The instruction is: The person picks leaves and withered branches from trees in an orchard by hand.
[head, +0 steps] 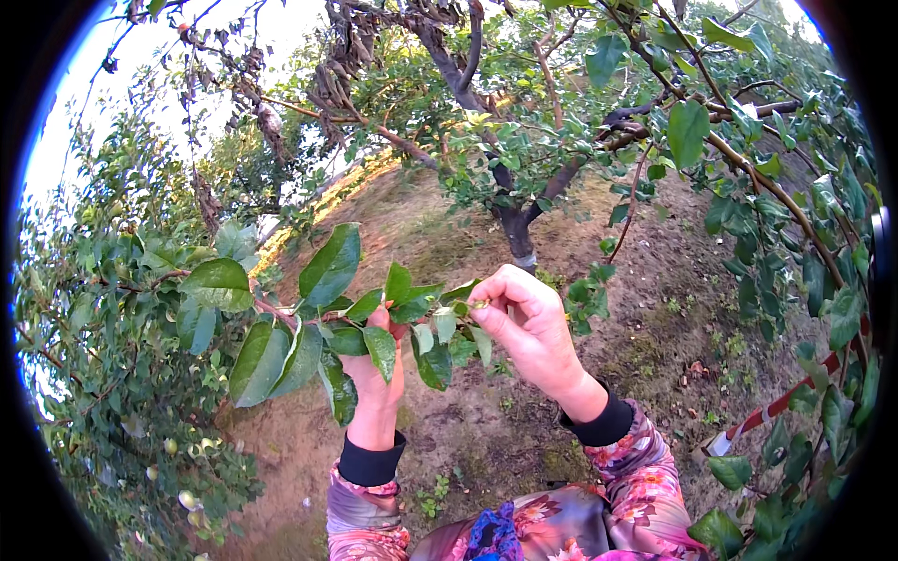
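Note:
A leafy fruit-tree branch [277,314] reaches in from the left at chest height, its broad green leaves hiding parts of the stem. My left hand [375,372] grips this branch from below, with its fingers partly covered by leaves. At the branch's right end, the thumb and forefinger of my right hand [526,329] pinch the small shoot tip [479,304]. The other right fingers are curled in.
A forked tree trunk [518,235] rises from bare, sloping soil [477,435] ahead. Withered brown leaves [337,84] hang overhead. Leafy branches [772,186] crowd the right side, near a red pole [779,403]. Pale round fruits [188,499] hang at lower left.

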A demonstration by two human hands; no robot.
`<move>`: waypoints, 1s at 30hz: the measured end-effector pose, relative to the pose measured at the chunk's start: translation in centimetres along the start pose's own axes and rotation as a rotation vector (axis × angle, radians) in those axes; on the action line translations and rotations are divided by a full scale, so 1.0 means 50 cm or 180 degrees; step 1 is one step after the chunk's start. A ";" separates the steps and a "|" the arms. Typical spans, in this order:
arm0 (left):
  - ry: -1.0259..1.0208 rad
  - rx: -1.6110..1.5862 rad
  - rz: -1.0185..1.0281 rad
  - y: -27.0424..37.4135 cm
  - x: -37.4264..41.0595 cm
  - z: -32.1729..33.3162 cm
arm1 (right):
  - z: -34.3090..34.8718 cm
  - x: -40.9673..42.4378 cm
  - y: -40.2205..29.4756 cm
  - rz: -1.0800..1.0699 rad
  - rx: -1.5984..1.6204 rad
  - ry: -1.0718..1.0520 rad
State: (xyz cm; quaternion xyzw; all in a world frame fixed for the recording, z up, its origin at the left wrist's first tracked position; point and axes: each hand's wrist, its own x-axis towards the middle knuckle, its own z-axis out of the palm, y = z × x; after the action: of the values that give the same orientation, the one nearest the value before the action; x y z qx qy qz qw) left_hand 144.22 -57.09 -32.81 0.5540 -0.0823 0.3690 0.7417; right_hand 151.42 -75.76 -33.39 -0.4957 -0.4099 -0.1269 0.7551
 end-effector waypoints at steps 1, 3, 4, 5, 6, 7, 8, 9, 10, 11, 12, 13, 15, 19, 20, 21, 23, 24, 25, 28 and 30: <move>0.0051 -0.0011 0.0011 -0.003 0.000 -0.001 | -0.004 -0.006 0.006 0.0219 0.0609 0.0126; 0.0158 0.0027 0.0012 -0.005 0.000 -0.003 | -0.018 -0.013 0.005 0.0660 0.1813 0.0382; 0.0215 0.0076 0.0000 -0.003 0.002 -0.006 | -0.032 -0.013 0.007 0.0572 0.1871 0.0472; 0.0270 0.0124 -0.0012 -0.002 0.003 -0.008 | -0.047 -0.012 0.010 0.0586 0.1558 0.0463; 0.0323 0.0187 -0.0027 -0.002 0.004 -0.009 | -0.049 -0.011 0.009 0.0704 0.1238 0.0343; 0.0346 0.0150 -0.0018 -0.003 0.003 -0.007 | -0.052 -0.011 0.009 0.0819 0.0916 0.0224; 0.0369 0.0111 -0.0010 -0.004 0.003 -0.006 | -0.051 -0.010 0.015 0.0674 0.0534 0.0049; 0.0388 0.0072 -0.0016 -0.007 0.002 -0.005 | -0.046 -0.008 0.019 0.0539 0.0148 -0.0116; 0.0359 0.0068 -0.0005 -0.009 0.002 -0.004 | -0.039 -0.006 0.000 0.0570 -0.0085 -0.0136; 0.0329 0.0065 0.0006 -0.011 0.003 -0.003 | -0.036 -0.005 0.004 0.0452 -0.0236 -0.0182; 0.0300 0.0063 0.0029 -0.010 0.004 -0.001 | -0.034 -0.004 0.008 0.0325 -0.0382 -0.0234; 0.0305 0.0074 0.0038 -0.013 0.005 -0.003 | -0.031 -0.003 0.010 0.0198 -0.0529 -0.0287; 0.0334 0.0096 0.0064 -0.017 0.004 -0.009 | -0.022 -0.002 0.001 -0.0021 -0.0737 -0.0040; 0.0187 0.0034 0.0184 -0.020 0.000 -0.003 | -0.012 -0.008 -0.008 -0.0670 -0.1529 0.0157; 0.0304 0.0061 0.0185 -0.024 0.000 -0.005 | -0.015 -0.009 -0.009 -0.0873 -0.1820 0.0144; 0.0405 0.0079 0.0177 -0.027 0.000 -0.003 | -0.025 -0.011 -0.009 -0.0689 -0.1620 0.0320; 0.0362 0.0108 0.0186 -0.015 0.005 -0.004 | -0.051 -0.015 -0.006 -0.0321 -0.1211 0.0664; 0.0349 0.0129 0.0197 -0.010 0.005 -0.005 | -0.063 -0.013 0.003 -0.0137 -0.0663 0.0835; 0.0339 0.0058 0.0159 -0.009 0.004 -0.004 | -0.073 -0.016 0.002 -0.0047 -0.0839 0.0781; 0.0324 -0.0047 0.0045 -0.007 -0.001 -0.002 | -0.059 -0.018 -0.004 0.0019 -0.1049 0.0199; 0.0336 0.0004 0.0021 -0.005 -0.004 0.004 | -0.045 -0.020 -0.007 0.0164 -0.0961 -0.0014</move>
State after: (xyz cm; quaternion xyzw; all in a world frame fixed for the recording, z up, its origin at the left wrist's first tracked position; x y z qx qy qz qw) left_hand 144.29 -57.38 -33.02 0.5339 -0.0447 0.4001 0.7435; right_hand 151.67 -78.07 -34.29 -0.6143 -0.3749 -0.1665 0.6741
